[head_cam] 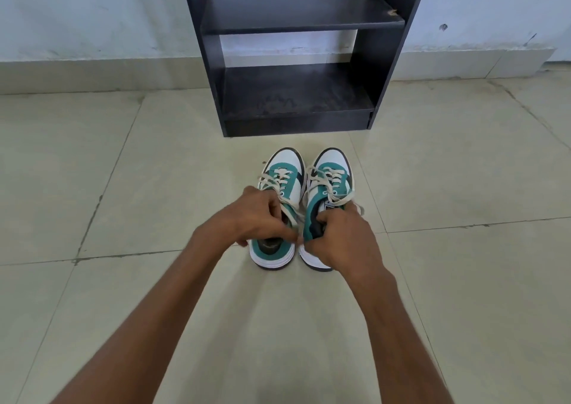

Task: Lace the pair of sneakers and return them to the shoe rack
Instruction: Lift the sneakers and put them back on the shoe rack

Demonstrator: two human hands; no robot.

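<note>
The two sneakers stand side by side on the tiled floor (123, 172), just in front of the shoe rack (296, 54), toes pointing at its bottom shelf. Both already carry white laces through the eyelets, with loose ends draped over the sides.

The left hand (256, 215) curls its fingers into the collar of the left sneaker (278, 206), nearer the rack's left post, and seems to grip the opening's edge. The right hand (336, 237) wraps around the heel and collar of the right sneaker (327, 184), with the thumb tucked inside. Whether either hand also pinches a lace end cannot be told.

The likely next step is lifting the pair onto a shelf. The hanging laces could snag on the shelf edge or trail under a sole, pulling the lacing loose. A hold by the collar alone may let a shoe tip toe-down and knock the rack's front board. The shelves look narrow, so the pair could jam if carried in too far apart.
</note>
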